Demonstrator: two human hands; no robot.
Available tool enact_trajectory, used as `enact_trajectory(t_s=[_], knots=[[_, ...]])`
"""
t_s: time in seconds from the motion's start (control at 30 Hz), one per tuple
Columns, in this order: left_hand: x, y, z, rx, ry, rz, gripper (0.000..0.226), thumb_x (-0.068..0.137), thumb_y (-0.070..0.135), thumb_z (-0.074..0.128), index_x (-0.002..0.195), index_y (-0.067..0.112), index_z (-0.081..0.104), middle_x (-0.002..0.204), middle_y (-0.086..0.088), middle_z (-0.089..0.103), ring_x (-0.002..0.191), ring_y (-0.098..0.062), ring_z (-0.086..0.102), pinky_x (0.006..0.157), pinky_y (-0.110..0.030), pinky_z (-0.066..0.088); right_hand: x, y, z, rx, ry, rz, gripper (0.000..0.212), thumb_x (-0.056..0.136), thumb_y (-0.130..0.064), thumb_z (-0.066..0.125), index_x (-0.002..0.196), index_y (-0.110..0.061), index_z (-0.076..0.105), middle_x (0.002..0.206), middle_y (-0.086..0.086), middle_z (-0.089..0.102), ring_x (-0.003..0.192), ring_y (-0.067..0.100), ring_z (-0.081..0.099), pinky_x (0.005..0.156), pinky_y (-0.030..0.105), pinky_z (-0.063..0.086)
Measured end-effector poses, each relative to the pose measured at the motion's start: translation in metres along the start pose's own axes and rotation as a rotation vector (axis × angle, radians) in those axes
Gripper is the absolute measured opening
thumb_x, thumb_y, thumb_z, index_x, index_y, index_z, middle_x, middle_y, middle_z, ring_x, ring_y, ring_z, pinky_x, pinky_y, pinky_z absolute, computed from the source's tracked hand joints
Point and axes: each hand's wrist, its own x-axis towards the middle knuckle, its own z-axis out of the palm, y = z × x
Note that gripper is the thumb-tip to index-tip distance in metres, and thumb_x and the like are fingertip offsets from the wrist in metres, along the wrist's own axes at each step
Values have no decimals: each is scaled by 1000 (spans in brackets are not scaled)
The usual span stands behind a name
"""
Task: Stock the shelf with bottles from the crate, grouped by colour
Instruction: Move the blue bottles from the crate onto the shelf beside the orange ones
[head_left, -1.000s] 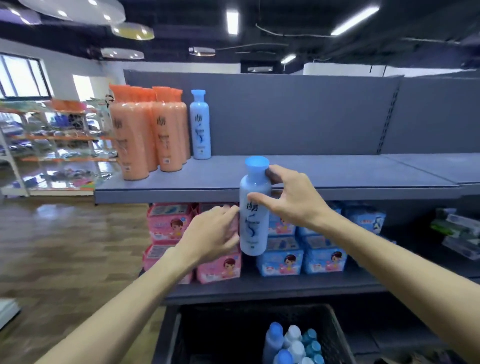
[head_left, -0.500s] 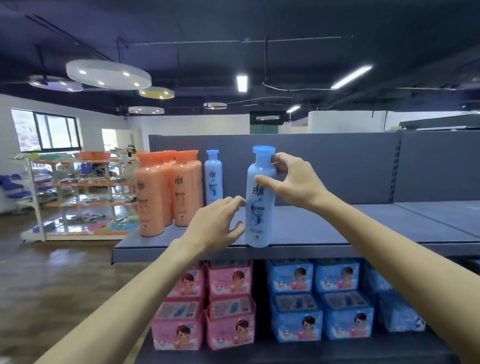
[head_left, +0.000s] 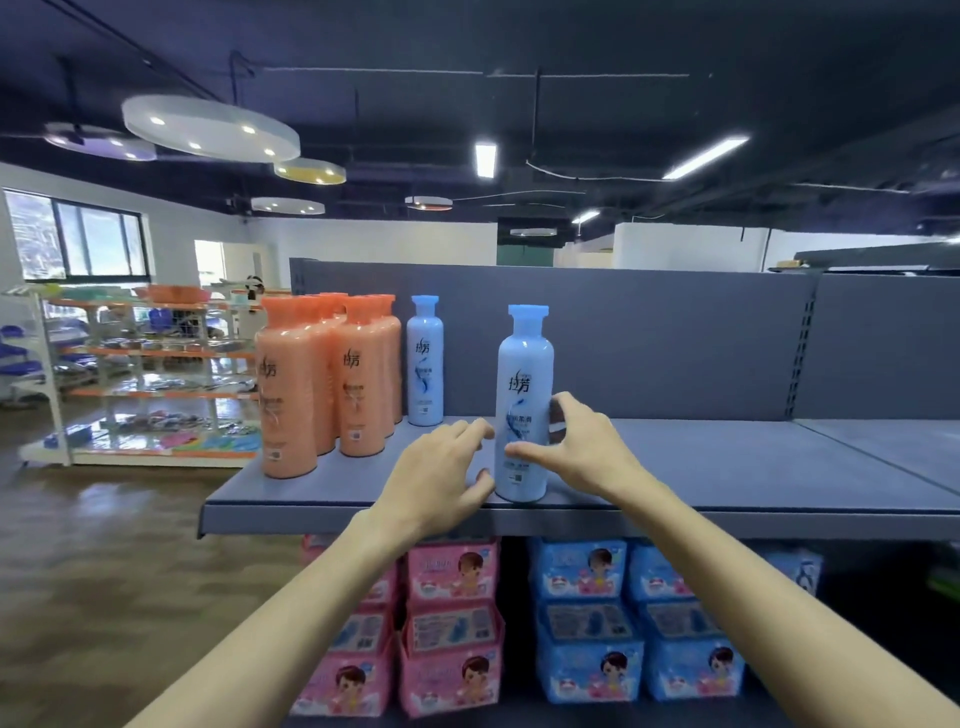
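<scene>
A light blue bottle (head_left: 524, 395) with a blue cap stands upright near the front edge of the grey top shelf (head_left: 727, 467). My right hand (head_left: 587, 447) grips its lower body, thumb across the front and fingers behind. My left hand (head_left: 441, 478) hovers with loose fingers just left of the bottle's base; whether it touches is unclear. Further back on the shelf stands a second blue bottle (head_left: 425, 364), next to a cluster of several orange bottles (head_left: 291, 395) at the left end. The crate is out of view.
The shelf's grey back panel (head_left: 675, 338) rises behind the bottles. Pink boxes (head_left: 452, 623) and blue boxes (head_left: 587, 623) fill the shelf below. A rack of goods (head_left: 145, 374) stands far left on the wooden floor (head_left: 104, 545).
The blue bottle went up from below shelf height and now stands on the shelf. My right hand slid from the cap down to the body. The view tilted up, losing the crate.
</scene>
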Motion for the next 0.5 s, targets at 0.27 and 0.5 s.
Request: enact_trajectory(t_s=[0.27,0.5], knots=[[-8,-41,-3,54,-25,-46,31,87,32,53,117,22,51,104,5,60,98,-17,56,77,-35,48,32,-6,25,-85,20,41,57,70,-47,84,108,-14,57,103,-2,63,96,15,59,73,25,48],[-11,-79,-15,100,-59,-99,33,88,32,53,119,21,51,105,7,58,96,-16,54,72,-30,42,68,-11,64,26,10,61,58,67,-43,87,108,-14,58,104,-2,66,95,14,63,82,33,56]])
